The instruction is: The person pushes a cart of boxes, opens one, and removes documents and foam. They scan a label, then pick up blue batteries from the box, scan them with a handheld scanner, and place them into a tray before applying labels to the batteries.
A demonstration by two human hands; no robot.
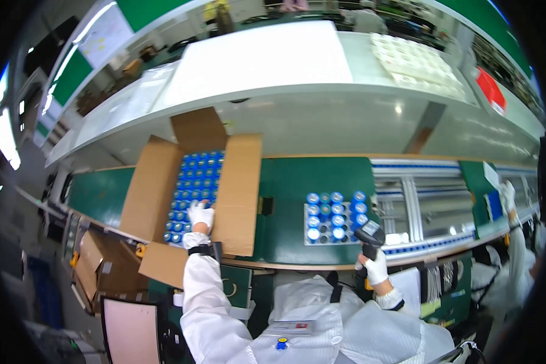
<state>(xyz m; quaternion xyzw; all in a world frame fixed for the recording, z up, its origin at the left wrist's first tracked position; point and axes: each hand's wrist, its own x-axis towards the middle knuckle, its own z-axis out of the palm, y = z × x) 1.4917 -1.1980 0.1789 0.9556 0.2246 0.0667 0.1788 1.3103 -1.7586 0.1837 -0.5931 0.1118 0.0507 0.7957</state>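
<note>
Cylinders (pixel 199 174), blue with pale tops, are packed in rows inside an open box (pixel 239 203), and the left hand (pixel 201 216) is right down on them, near the box's right wall. It's white-gloved and I can't tell if the fingers are pinching 1 or just resting on the tops. Right hand (pixel 377 268), also gloved, has its fingers wrapped around the handle of a black scanner (pixel 370 232), head up, just beside the lower right corner of a pale tray (pixel 315 243). That tray has more blue cylinders standing in 4 columns. Box and tray both sit on a green table (pixel 285 182), tray to the right, well apart. Further right there's a metal frame with 2 blue rails (pixel 428 244), then a co-worker's gloved hand (pixel 507 195). Up top, a shelf (pixel 249 96) carries a big white sheet (pixel 261 54), white trays (pixel 415 60) and a red bin (pixel 490 91).
</note>
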